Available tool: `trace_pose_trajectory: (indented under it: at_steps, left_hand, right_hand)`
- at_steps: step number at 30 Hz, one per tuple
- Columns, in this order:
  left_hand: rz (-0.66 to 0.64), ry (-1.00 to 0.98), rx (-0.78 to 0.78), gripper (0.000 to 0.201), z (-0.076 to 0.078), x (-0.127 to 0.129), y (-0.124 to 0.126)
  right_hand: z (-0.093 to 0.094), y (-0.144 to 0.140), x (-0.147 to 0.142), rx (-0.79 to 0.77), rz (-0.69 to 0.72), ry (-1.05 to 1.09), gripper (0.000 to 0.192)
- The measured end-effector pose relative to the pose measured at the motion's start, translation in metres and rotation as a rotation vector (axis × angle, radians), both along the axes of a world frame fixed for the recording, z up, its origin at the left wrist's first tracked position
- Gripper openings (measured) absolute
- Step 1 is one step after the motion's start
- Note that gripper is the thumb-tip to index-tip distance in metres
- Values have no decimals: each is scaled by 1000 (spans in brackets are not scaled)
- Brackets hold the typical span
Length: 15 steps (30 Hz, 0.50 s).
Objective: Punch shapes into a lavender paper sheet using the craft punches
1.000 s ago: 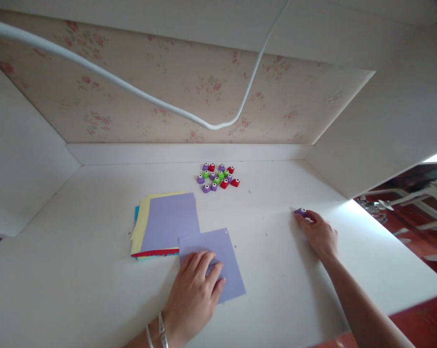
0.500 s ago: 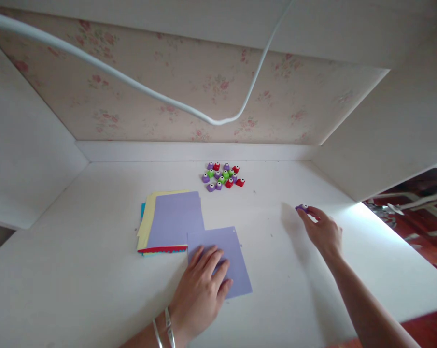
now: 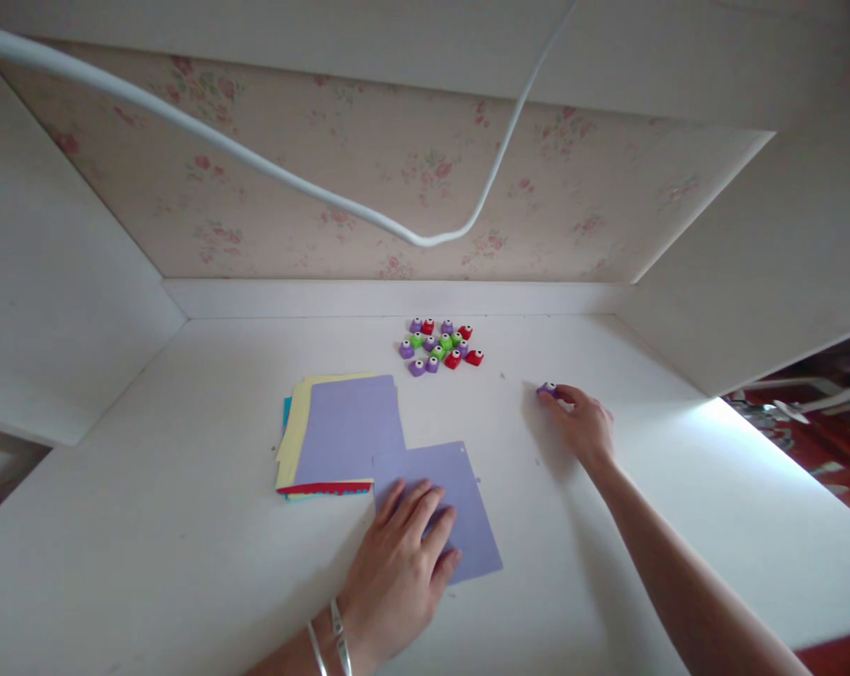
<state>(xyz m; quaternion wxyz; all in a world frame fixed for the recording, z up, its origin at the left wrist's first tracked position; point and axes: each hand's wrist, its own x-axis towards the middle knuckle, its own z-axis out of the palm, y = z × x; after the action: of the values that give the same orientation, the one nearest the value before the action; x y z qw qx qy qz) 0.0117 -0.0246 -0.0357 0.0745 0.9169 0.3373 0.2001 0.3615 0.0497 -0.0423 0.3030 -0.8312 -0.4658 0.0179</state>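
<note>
My left hand [image 3: 400, 568] lies flat on a loose purple sheet of paper [image 3: 471, 512], fingers spread a little. Near the sheet's top right corner is a small pale spot that looks like a punched hole. To the right, my right hand [image 3: 585, 428] pinches a small purple paper punch [image 3: 546, 388] with a white top between thumb and fingers, just above or at the table; which of these I cannot tell. Farther back sits a group of similar punches in purple, green and red, among them a red punch [image 3: 474, 358] and a green punch [image 3: 416, 340].
A stack of coloured paper [image 3: 350, 427] lies left of the loose sheet, purple on top with yellow, red and blue edges showing. A white cable [image 3: 425, 240] hangs across the upper view. White panels and a flowered wall [image 3: 431, 178] enclose the white table [image 3: 206, 563].
My right hand has moved left and slightly away from me with the purple paper punch, closer to the group. My left hand stays on the purple sheet.
</note>
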Motion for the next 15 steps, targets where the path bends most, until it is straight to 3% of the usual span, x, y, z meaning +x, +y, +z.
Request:
trace_pose_trajectory:
  at_steps: [4, 8, 15]
  left_hand:
    - [6, 9, -2, 34, -2, 0, -1]
    - [12, 13, -14, 34, -3, 0, -1]
    - [2, -2, -16, 34, -4, 0, 1]
  right_hand:
    - [20, 18, -21, 128, 87, -44, 48]
    - [25, 41, -29, 92, 129, -83, 45]
    - [7, 40, -4, -13, -71, -102, 46]
